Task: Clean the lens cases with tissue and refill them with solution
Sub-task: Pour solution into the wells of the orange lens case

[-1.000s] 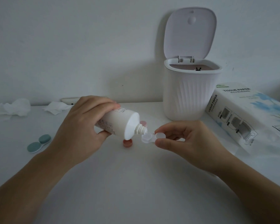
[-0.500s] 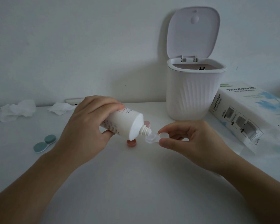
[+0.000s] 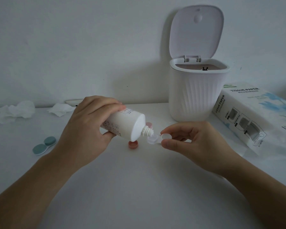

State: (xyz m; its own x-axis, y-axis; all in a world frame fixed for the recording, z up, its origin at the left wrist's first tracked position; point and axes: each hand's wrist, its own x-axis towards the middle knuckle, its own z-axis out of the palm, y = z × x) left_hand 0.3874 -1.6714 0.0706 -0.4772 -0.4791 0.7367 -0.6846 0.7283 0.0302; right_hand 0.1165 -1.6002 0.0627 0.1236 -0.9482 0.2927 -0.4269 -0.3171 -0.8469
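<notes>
Bottle (image 3: 122, 125) nozzle — down-right, toward case (image 3: 153, 140)

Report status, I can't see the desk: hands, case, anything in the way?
Left hand tipping bottle, nozzle over clear case. Right hand pinching case above table. Pink cap under bottle, not in the way.

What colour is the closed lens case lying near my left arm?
Teal, a muted blue-green lens case, seen clearly in the head view.

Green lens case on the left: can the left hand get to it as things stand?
Probably not yet: the left hand is full with the solution bottle. The path to the green lens case looks free; nothing lies between.
</notes>
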